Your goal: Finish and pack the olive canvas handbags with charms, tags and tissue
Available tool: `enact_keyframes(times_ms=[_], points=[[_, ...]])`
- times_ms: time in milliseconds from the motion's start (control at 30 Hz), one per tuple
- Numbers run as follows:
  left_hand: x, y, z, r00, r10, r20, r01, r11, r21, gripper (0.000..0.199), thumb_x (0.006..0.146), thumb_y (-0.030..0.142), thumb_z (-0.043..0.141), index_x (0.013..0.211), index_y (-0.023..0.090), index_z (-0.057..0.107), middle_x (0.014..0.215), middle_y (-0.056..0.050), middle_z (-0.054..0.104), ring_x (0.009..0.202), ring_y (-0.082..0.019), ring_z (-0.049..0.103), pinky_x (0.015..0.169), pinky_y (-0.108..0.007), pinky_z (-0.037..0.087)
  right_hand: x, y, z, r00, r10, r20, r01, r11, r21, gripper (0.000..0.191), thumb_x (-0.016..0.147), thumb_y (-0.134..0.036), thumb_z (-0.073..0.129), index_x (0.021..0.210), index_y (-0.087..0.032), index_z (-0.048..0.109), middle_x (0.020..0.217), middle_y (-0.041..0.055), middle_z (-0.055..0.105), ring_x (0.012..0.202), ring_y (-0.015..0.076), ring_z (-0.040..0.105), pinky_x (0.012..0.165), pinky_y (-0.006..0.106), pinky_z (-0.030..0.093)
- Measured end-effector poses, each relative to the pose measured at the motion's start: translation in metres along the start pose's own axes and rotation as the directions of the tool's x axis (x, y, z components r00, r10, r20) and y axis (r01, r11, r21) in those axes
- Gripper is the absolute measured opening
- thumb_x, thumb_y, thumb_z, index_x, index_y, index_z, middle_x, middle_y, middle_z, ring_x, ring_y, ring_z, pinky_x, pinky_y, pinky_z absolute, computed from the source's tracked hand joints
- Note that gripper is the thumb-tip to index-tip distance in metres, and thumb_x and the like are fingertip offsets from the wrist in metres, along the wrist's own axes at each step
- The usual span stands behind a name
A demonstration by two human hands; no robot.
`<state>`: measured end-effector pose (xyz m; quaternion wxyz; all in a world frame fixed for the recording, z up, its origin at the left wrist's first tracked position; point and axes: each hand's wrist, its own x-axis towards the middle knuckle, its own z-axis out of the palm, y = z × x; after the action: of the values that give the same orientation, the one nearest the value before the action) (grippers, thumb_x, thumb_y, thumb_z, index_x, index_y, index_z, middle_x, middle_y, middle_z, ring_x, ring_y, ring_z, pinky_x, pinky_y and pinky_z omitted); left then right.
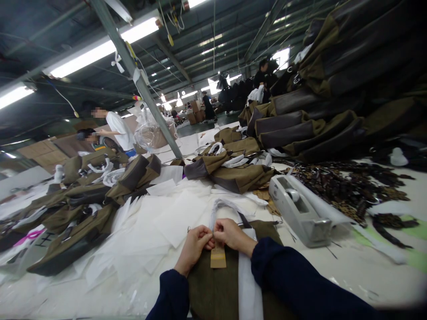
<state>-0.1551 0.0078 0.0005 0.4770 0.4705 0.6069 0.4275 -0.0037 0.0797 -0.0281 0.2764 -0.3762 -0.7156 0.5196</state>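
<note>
An olive-green bag (213, 289) lies on the table in front of me, with a white-wrapped strap (248, 284) running down it. A tan tag (218, 258) hangs over the bag just below my fingertips. My left hand (196, 246) is closed in a pinch at the tag's upper end. Touching it from the right, my right hand (231, 235) is pinched at the same spot and covers the tag's top. What exactly lies between the fingertips is too small to make out. Behind my hands a white-wrapped handle (222, 204) arches up.
Right of the bag stands a grey tape dispenser (296, 211), beside a heap of dark straps (347, 191). White sheets (180, 211) spread to the left. Olive bags pile at left (80, 235) and back right (300, 129). A post (147, 93) rises behind; people stand farther back.
</note>
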Motion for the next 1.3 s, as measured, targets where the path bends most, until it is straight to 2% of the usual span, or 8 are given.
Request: enact_keyframes(times_ms=[133, 300, 500, 667, 867, 1133, 1233, 1300], points=[[0.002, -0.002, 0.001, 1.000, 0.006, 0.012, -0.006, 1.000, 0.022, 0.026, 0.072, 0.038, 0.075, 0.073, 0.016, 0.062, 0.058, -0.001, 0.068, 0.053, -0.013, 0.064, 0.056, -0.023, 0.049, 0.001, 0.004, 0.002, 1.000, -0.010, 0.003, 0.010, 1.000, -0.013, 0.010, 0.066, -0.008, 0.061, 0.065, -0.017, 0.057, 0.059, -0.0035, 0.055, 0.057, 0.0111, 0.049, 0.050, 0.021, 0.028], [0.002, -0.007, 0.000, 1.000, 0.003, 0.019, -0.003, 1.000, -0.005, 0.030, 0.072, 0.041, 0.077, 0.074, 0.015, 0.062, 0.061, -0.002, 0.069, 0.054, -0.013, 0.064, 0.056, -0.023, 0.049, 0.004, 0.010, 0.005, 0.999, 0.017, 0.041, -0.020, 0.998, 0.053, 0.010, 0.068, -0.007, 0.060, 0.066, -0.017, 0.056, 0.056, -0.0044, 0.055, 0.052, 0.0105, 0.052, 0.048, 0.020, 0.033], [-0.001, -0.007, 0.002, 0.999, 0.012, -0.032, -0.015, 0.996, -0.091, 0.036, 0.072, 0.046, 0.075, 0.085, 0.015, 0.062, 0.071, -0.003, 0.072, 0.064, -0.013, 0.068, 0.066, -0.024, 0.054, 0.004, 0.004, 0.001, 0.998, 0.049, 0.039, -0.055, 0.984, 0.169, 0.006, 0.076, -0.015, 0.058, 0.070, -0.017, 0.057, 0.058, -0.0042, 0.056, 0.048, 0.0110, 0.052, 0.045, 0.021, 0.040], [0.000, -0.009, 0.002, 0.999, -0.001, -0.042, -0.003, 0.993, -0.114, 0.035, 0.071, 0.043, 0.077, 0.082, 0.014, 0.062, 0.070, -0.005, 0.073, 0.059, -0.012, 0.067, 0.063, -0.023, 0.054, 0.003, 0.000, 0.001, 0.998, 0.059, 0.035, -0.065, 0.978, 0.200, 0.007, 0.076, -0.017, 0.058, 0.069, -0.017, 0.056, 0.058, -0.0042, 0.053, 0.047, 0.0106, 0.051, 0.043, 0.021, 0.041], [0.001, -0.013, 0.003, 0.999, 0.011, -0.049, -0.016, 0.994, -0.108, 0.031, 0.072, 0.042, 0.077, 0.078, 0.015, 0.062, 0.067, -0.004, 0.073, 0.057, -0.012, 0.066, 0.061, -0.023, 0.053, 0.004, 0.002, 0.001, 0.998, 0.057, 0.041, -0.063, 0.984, 0.167, 0.008, 0.075, -0.011, 0.059, 0.069, -0.016, 0.057, 0.055, -0.0047, 0.054, 0.047, 0.0091, 0.051, 0.044, 0.018, 0.038], [0.001, -0.012, 0.009, 0.997, 0.039, -0.071, -0.045, 0.996, -0.082, 0.035, 0.070, 0.046, 0.077, 0.076, 0.015, 0.061, 0.063, -0.003, 0.069, 0.054, -0.012, 0.063, 0.057, -0.023, 0.052, 0.005, 0.004, 0.006, 0.999, 0.048, 0.026, -0.050, 0.995, 0.083, 0.008, 0.075, -0.010, 0.058, 0.070, -0.016, 0.055, 0.057, -0.0041, 0.055, 0.045, 0.0095, 0.052, 0.042, 0.019, 0.040], [-0.002, -0.006, 0.009, 0.995, 0.059, -0.085, -0.066, 0.995, -0.076, 0.037, 0.071, 0.047, 0.075, 0.079, 0.014, 0.061, 0.065, -0.003, 0.069, 0.055, -0.013, 0.063, 0.057, -0.024, 0.052, 0.002, -0.009, -0.005, 1.000, 0.000, 0.008, 0.000, 1.000, 0.024, 0.003, 0.080, -0.016, 0.058, 0.083, -0.016, 0.058, 0.068, -0.0021, 0.060, 0.051, 0.0107, 0.056, 0.044, 0.020, 0.043], [-0.006, -0.001, 0.005, 0.990, 0.082, -0.117, -0.090, 0.994, -0.068, 0.036, 0.075, 0.048, 0.071, 0.085, 0.014, 0.061, 0.072, -0.004, 0.070, 0.062, -0.014, 0.065, 0.061, -0.026, 0.054, -0.003, -0.021, -0.025, 0.998, -0.058, -0.030, 0.056, 0.998, -0.041, 0.014, 0.082, -0.020, 0.058, 0.096, -0.018, 0.059, 0.084, 0.0004, 0.064, 0.062, 0.0122, 0.061, 0.051, 0.021, 0.046]])
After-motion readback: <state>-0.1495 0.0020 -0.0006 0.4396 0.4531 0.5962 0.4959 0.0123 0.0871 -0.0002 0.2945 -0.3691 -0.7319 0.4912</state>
